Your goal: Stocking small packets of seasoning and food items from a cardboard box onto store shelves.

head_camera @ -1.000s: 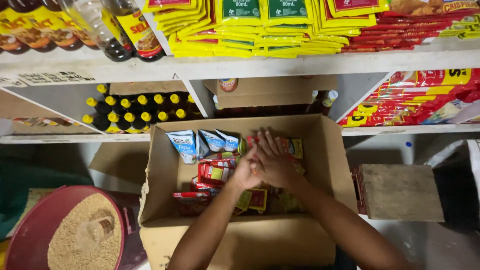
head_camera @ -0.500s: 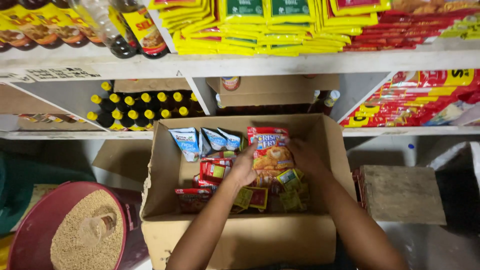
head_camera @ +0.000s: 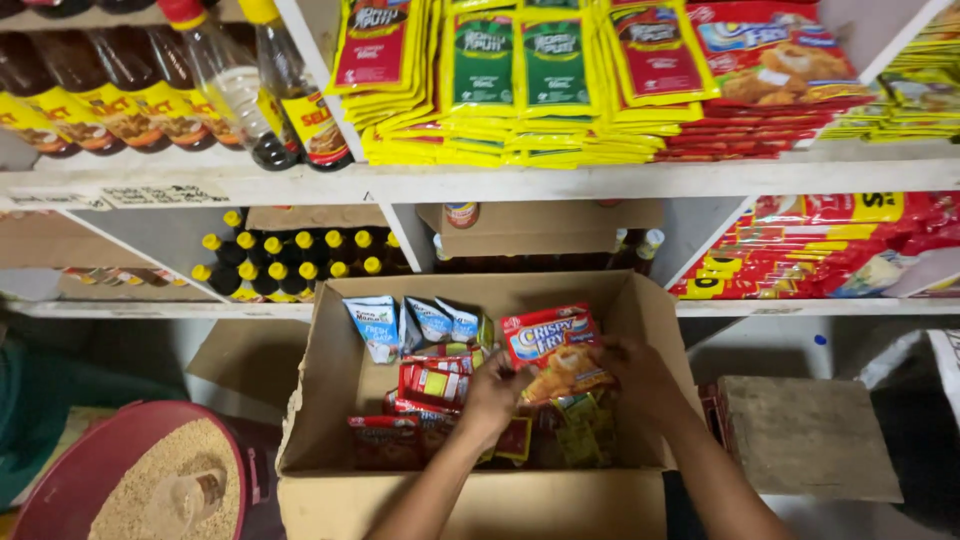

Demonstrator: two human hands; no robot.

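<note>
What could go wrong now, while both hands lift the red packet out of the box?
The red packet is held only at its edges by the left hand and right hand, so it might slip back. The box is crowded, so loose sachets might catch and spill out.

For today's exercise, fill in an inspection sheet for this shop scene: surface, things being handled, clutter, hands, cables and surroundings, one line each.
Surface: open cardboard box below white shelves; floor mostly hidden.
Things handled: red and orange packet, held upright over the box's contents.
Clutter: blue and white pouches at the box's back, small red sachets and green sachets in its middle and front.
Hands: left hand and right hand each grip a side of the packet.
Cables: nothing seen.
Surroundings: dark sauce bottles and hanging sachet strips on the top shelf, yellow-capped bottles below, red tub of grain to the left, wooden block to the right.
</note>
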